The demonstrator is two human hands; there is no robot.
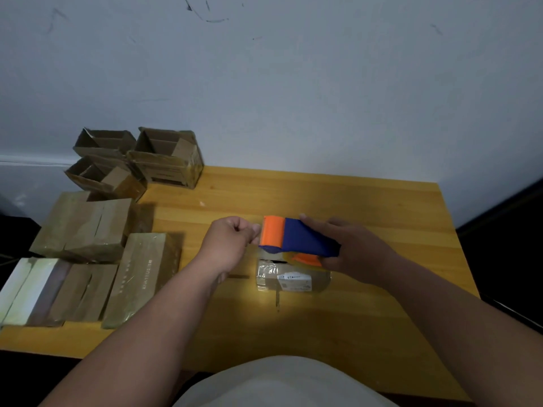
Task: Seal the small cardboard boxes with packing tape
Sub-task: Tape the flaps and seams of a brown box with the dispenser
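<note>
A small cardboard box [293,278] with a white label lies on the wooden table [367,201] near the middle. Just above it my right hand [355,245] grips a blue and orange tape dispenser [293,237]. My left hand [232,240] is curled at the dispenser's orange front end, fingers pinched as if on the tape end; the clear tape itself is hard to make out. The dispenser hides the box's far edge.
Three open-topped cardboard boxes [164,157] stand at the table's back left corner. Several closed, taped boxes [85,227] lie along the left side, down to the front left [141,277]. A wall rises behind the table. The table's right edge drops to a dark floor.
</note>
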